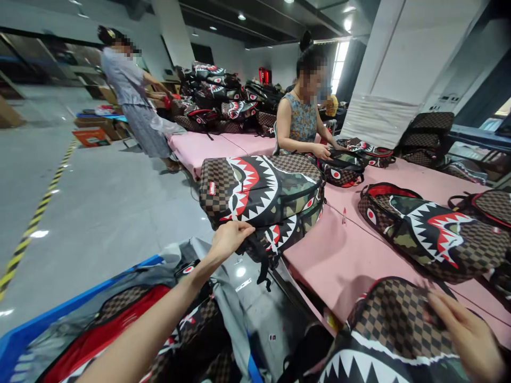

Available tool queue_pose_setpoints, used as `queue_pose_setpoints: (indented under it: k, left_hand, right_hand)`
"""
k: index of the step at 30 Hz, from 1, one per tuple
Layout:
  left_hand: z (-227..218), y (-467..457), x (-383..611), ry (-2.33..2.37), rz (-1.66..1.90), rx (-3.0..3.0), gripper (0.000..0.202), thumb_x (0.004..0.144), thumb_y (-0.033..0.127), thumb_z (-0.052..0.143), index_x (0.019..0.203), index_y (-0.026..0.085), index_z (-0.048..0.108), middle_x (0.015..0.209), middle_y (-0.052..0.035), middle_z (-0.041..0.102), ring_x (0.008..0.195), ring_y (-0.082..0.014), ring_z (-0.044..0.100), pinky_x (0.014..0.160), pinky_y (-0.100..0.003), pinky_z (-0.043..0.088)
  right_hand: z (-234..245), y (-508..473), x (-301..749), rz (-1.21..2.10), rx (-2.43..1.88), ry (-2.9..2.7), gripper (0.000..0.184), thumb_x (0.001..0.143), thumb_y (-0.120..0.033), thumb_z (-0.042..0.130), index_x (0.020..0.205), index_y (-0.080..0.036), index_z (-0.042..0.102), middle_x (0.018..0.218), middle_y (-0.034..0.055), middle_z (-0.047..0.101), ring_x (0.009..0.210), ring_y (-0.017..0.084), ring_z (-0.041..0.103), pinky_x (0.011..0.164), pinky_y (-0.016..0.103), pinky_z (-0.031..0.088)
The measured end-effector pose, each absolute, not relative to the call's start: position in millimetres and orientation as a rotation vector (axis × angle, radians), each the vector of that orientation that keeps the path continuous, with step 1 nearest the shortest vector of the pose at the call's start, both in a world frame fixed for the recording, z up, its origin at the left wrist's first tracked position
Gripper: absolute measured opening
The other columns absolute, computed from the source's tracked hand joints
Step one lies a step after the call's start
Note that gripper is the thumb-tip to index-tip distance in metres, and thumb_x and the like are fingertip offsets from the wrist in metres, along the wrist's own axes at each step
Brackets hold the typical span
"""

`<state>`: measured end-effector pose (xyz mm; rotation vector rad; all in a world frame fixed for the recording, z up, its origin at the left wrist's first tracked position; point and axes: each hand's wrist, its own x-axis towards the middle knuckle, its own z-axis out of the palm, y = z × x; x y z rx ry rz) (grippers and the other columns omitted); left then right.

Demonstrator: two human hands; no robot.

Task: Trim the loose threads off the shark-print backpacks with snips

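My left hand (232, 238) is closed in a pinch at the near edge of a checkered backpack (255, 186) with a printed shark mouth. This backpack lies on top of another similar backpack (293, 229), at the corner of the pink-covered table, with black straps hanging down. My right hand (467, 330) is at the lower right, just over the brown checkered top of another shark-mouth backpack (403, 314). Its fingers are smeared by motion, so whether they touch or grip that backpack is unclear.
The pink table (335, 260) carries more backpacks, one (435, 229) at right. A large bag-lined blue container (91, 298) holding backpacks stands lower left. One co-worker (299, 117) handles a backpack across the table; another (131, 96) stands beside a backpack pile (223, 101).
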<state>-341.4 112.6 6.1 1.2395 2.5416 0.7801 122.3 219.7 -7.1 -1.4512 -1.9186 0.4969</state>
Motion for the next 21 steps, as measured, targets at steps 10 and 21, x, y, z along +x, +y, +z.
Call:
queue_pose_setpoints:
  k: [10, 21]
  left_hand:
    - [-3, 90, -300, 2.414, 1.509, 1.063, 0.025, 0.082, 0.038, 0.037, 0.068, 0.021, 0.048, 0.069, -0.0012, 0.064, 0.061, -0.0152, 0.058, 0.061, -0.025, 0.043]
    - [-11, 85, -302, 2.353, 1.587, 0.988, 0.025, 0.083, 0.037, 0.035, 0.068, 0.021, 0.047, 0.067, -0.0002, 0.062, 0.056, -0.0147, 0.057, 0.058, -0.026, 0.042]
  right_hand:
    - [36, 175, -107, 0.649, -0.918, -2.331, 0.029, 0.084, -0.040, 0.053, 0.106, -0.022, 0.058, 0.088, 0.0019, 0.069, 0.075, 0.019, 0.063, 0.065, 0.028, 0.044]
    - [19, 165, -174, -0.302, -0.449, -2.506, 0.015, 0.090, -0.027, 0.048, 0.085, -0.017, 0.058, 0.072, 0.0043, 0.061, 0.064, 0.018, 0.054, 0.057, 0.029, 0.032]
